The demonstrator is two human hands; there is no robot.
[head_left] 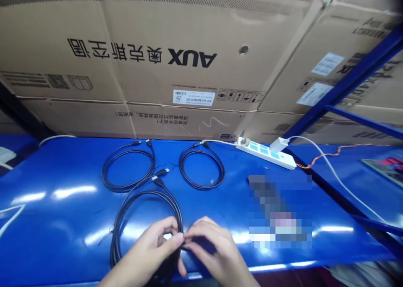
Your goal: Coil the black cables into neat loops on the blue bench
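My left hand (154,245) is wrapped round the right side of a coiled black cable (117,226) near the front of the blue surface. This cable's two plug ends stick out at the top of the coil. My right hand (217,245) is closed in a pinch against the same side of the coil, its fingertips meeting my left thumb. Whatever those right fingertips hold is too small to make out. A thin dark tie (105,234) stands out from the coil's left side. My left forearm hides the bottom of the coil.
Behind lie a second coiled black cable (121,189) and a third coil (181,165), the latter joined to a white cord. A white power strip (266,153) bears a white plug (279,144). A blurred-out object (277,211) lies right. Large cardboard boxes (141,81) stand at the back.
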